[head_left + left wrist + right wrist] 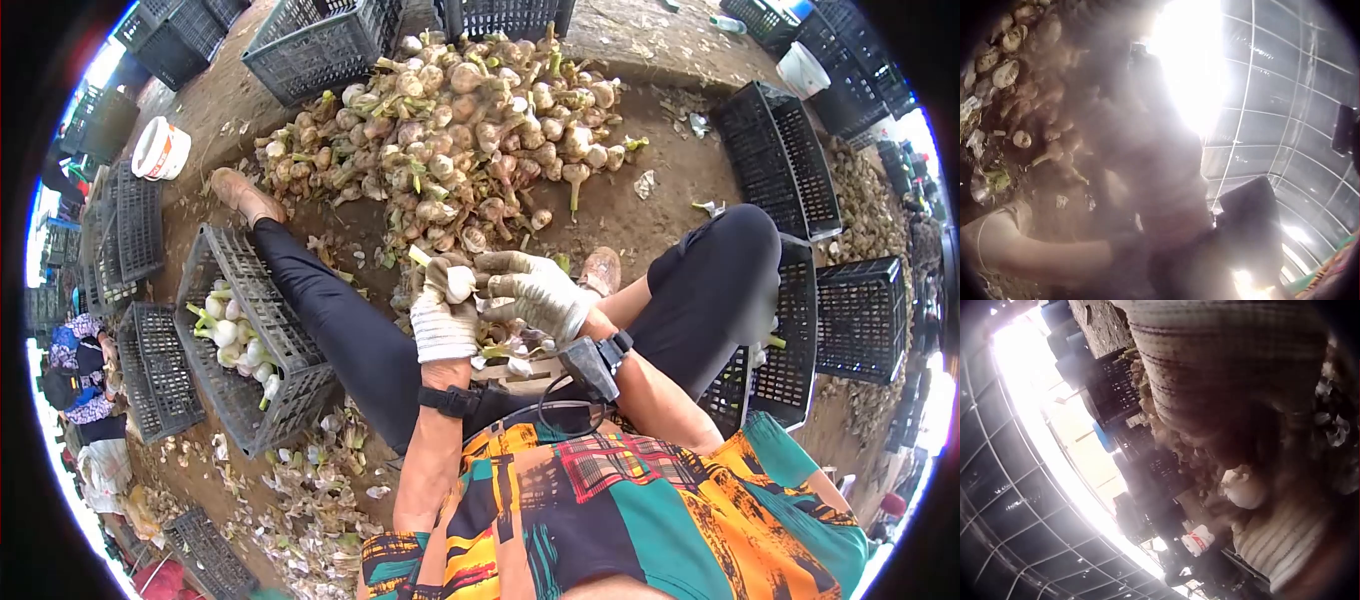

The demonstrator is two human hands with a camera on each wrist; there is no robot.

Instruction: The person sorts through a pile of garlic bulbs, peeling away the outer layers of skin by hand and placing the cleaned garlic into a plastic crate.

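Note:
A white garlic bulb (460,284) with a short green stem is gripped by my left hand (445,320), which wears a striped, soiled white glove. From the right, my gloved right hand (540,295) brings its fingertips right up to the bulb's side; I cannot tell whether they pinch it. The right wrist view has the pale bulb (1244,489) between the two gloves, with the right hand (1222,369) above it. Haze blurs the left hand in the left wrist view. Beyond the hands lies a large heap of unpeeled garlic (460,140).
A tilted black crate (285,385) by the left leg holds cleaned white garlic bulbs (235,335). More black crates (775,160) stand to the right and at the back. A white bucket (161,150) is at far left. Peelings (310,500) litter the ground; another person (85,370) is at left.

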